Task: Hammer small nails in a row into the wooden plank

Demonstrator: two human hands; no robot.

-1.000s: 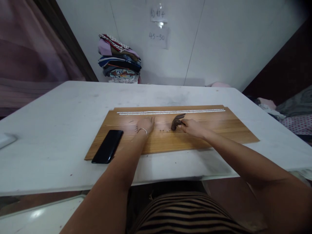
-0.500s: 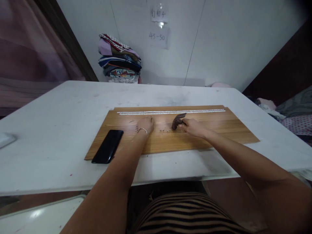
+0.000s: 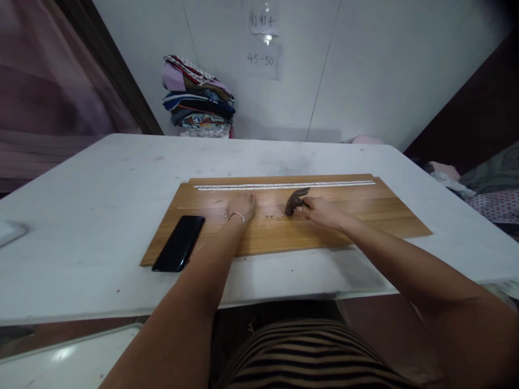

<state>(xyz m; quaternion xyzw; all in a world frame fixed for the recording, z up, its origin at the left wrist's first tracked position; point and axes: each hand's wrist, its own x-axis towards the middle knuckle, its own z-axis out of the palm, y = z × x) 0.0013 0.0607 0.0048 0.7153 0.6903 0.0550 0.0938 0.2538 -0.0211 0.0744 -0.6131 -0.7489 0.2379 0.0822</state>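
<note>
A wooden board [image 3: 357, 216] lies on the white table [image 3: 101, 216]. My right hand [image 3: 322, 210] is closed round a dark hammer [image 3: 294, 200], whose head rests on the board beside a short row of small nails [image 3: 275, 217]. My left hand [image 3: 242, 207], with a thin bracelet at the wrist, lies on the board just left of those nails, fingers curled down; I cannot make out anything in them. A white measuring strip [image 3: 284, 186] runs along the board's far edge.
A black phone [image 3: 179, 250] lies on the board's near left corner. A pile of folded clothes [image 3: 198, 100] stands against the wall behind the table. Paper notes [image 3: 263, 58] hang on the wall. Bedding shows at the right [image 3: 494, 189].
The hammer head shifts very slightly near the nails; both hands stay where they were.
</note>
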